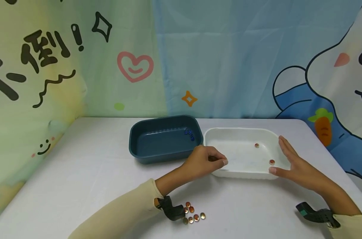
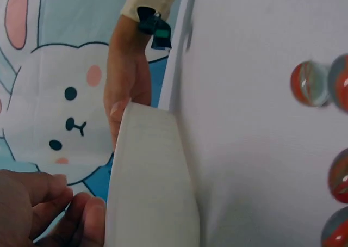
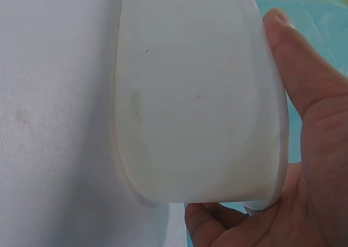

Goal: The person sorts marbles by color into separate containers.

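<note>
A white tray [image 1: 240,174] sits on the table, with two reddish glass marbles [image 1: 271,162] inside it. My left hand [image 1: 205,160] is over its front left corner, fingers bent and fingertips close to the thumb. I cannot tell whether a marble is between those fingertips. In the left wrist view, the fingers [image 2: 50,188] hang beside the tray's wall. My right hand [image 1: 300,171] holds the tray's right end, thumb at the front rim and fingers around the side. From the right wrist view, the thumb [image 3: 296,56] lies along the rim.
A dark blue-green tray [image 1: 161,160] stands left of the white one, holding several blue marbles [image 1: 190,133]. Several orange-red and clear glass marbles [image 1: 196,217] lie near the front, close to my left wrist's camera [image 1: 172,209]. A printed curtain [image 1: 222,59] hangs behind the table.
</note>
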`<action>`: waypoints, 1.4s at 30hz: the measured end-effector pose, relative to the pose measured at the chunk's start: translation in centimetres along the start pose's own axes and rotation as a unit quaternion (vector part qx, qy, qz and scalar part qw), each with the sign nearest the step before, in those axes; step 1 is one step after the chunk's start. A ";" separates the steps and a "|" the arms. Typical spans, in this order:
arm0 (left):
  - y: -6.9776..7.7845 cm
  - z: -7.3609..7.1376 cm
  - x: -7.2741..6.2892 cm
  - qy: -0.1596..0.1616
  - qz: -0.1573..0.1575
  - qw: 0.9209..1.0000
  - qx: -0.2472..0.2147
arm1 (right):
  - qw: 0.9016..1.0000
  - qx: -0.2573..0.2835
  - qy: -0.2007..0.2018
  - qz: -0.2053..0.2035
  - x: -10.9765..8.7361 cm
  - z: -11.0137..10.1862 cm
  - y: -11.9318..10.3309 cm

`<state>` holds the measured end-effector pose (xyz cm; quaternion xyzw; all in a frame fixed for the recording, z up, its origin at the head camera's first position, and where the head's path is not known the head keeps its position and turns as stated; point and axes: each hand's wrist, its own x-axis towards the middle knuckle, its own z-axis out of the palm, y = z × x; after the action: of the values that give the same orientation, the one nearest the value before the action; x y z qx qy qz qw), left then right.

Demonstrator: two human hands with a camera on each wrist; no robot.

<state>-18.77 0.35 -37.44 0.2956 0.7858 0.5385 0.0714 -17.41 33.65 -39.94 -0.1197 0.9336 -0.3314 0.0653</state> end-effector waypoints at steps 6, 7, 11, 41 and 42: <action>0.4 -0.6 -1.2 -0.011 0.006 1.000 0.006 | 1.000 -0.012 0.001 0.005 0.0 0.1 -0.1; 0.4 -0.7 -1.4 -0.015 0.006 1.000 0.008 | 1.000 -0.012 0.001 0.006 0.0 0.1 -0.1; 0.1 -0.9 -2.3 -0.033 0.005 0.999 0.023 | 1.000 -0.009 -0.001 0.007 0.1 0.2 -0.1; -2.7 -3.2 -9.1 -0.093 -0.056 0.991 0.072 | 1.000 -0.011 0.002 0.002 0.1 0.1 -0.1; -2.7 -3.2 -9.3 -0.092 -0.058 0.992 0.068 | 1.000 -0.012 0.002 0.003 0.1 0.1 -0.1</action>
<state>-13.64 -7.87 -40.48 0.3018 0.8268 0.4488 0.1547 -17.42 33.49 -39.94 -0.1172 0.9378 -0.3206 0.0629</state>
